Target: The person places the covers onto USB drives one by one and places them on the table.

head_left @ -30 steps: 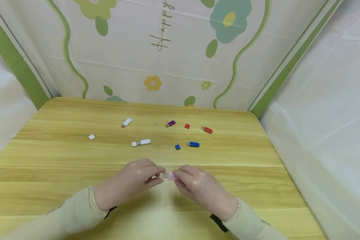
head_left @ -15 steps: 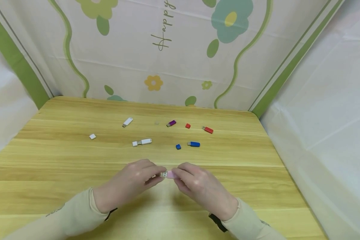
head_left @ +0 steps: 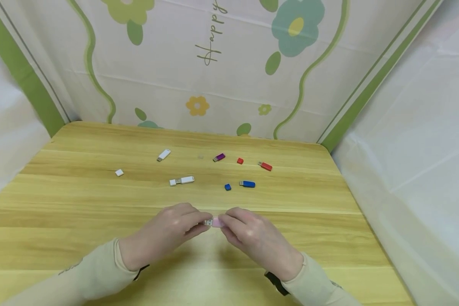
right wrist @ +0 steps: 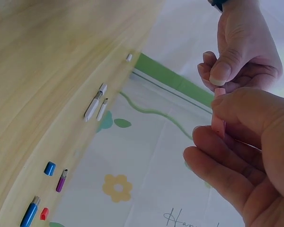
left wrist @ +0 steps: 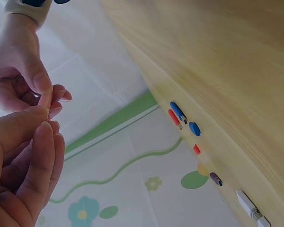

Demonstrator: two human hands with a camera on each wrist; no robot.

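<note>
Well inside the left and right edges of the table (head_left: 310,187), nearer than the blue drive (head_left: 247,184), the right hand (head_left: 252,231) pinches the pink USB drive (head_left: 216,222). Its connector points left, into the pinching left hand (head_left: 176,223).

From the head, looks forward and down over the table (head_left: 80,204). From each wrist, looks closer, tilted, past left hand (head_left: 172,225) and right hand (head_left: 252,233) to the flowered cloth (head_left: 157,76). Shares all four with the head view.
</note>
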